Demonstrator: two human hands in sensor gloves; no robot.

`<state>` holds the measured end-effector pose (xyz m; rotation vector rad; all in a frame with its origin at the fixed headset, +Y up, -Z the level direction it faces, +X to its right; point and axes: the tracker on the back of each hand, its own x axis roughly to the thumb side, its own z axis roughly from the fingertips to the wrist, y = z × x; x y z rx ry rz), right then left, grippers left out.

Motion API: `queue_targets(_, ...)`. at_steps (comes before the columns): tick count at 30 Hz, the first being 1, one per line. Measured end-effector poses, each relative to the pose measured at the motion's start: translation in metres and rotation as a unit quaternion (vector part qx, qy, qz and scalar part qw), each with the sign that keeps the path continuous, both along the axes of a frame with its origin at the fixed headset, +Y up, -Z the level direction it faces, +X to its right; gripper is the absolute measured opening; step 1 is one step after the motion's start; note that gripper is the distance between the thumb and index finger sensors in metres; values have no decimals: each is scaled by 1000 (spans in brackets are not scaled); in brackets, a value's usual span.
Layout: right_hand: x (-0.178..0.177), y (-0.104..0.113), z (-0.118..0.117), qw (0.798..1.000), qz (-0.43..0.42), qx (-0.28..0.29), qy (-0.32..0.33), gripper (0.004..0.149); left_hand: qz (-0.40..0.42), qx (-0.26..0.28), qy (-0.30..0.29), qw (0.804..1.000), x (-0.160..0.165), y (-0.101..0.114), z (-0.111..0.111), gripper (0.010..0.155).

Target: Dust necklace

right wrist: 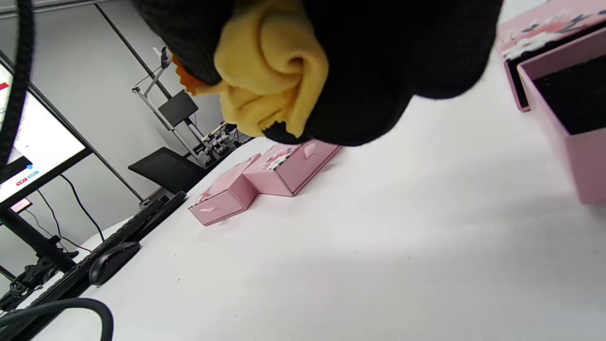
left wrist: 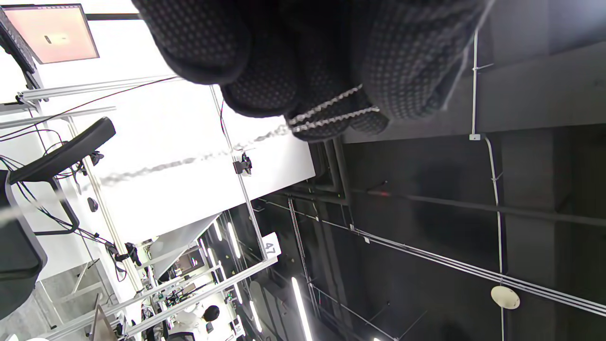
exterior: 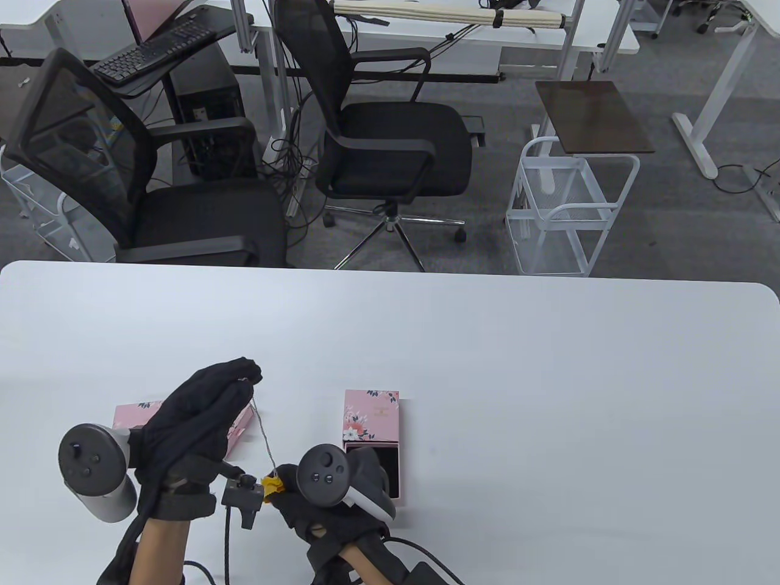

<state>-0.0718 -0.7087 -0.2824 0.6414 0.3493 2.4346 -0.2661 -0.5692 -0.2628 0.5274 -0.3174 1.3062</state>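
The left hand's fingertips [left wrist: 331, 94] pinch the necklace [exterior: 263, 432] at its top, and the right hand [exterior: 317, 493] bunches a yellow cloth [exterior: 272, 485] round its lower end, low and left of centre in the table view. A hard downward wipe could tug the thin chain out of that pinch, or kink it. The left hand [exterior: 195, 420] is raised with its fingers pressed together and pointing up-frame, above a pink box [exterior: 131, 415], while the right sits lower beside the open pink box [exterior: 373, 426].

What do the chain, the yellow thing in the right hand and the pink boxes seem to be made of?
Chain: likely silver-toned metal, with fine twisted links that glint.
Cloth: soft matte yellow fabric, folded and bunched in the right hand.
Boxes: probably printed cardboard, matte pink with a flower pattern; the open box has a dark lining.
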Motion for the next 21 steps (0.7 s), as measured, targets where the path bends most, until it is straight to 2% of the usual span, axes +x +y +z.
queue_targets(5,-7,-6,2,998,59,-20,34,39,13,2,10,1000,-7,1,2,35)
queue_targets(11,-7,-5,2,995,88,-34,45,40,26,0,17,1000,-16,1,2,36)
queue_targets(21,36,40,-8,990,133,-38,4,41,40,-7,17,999,-24,-1,-1,36)
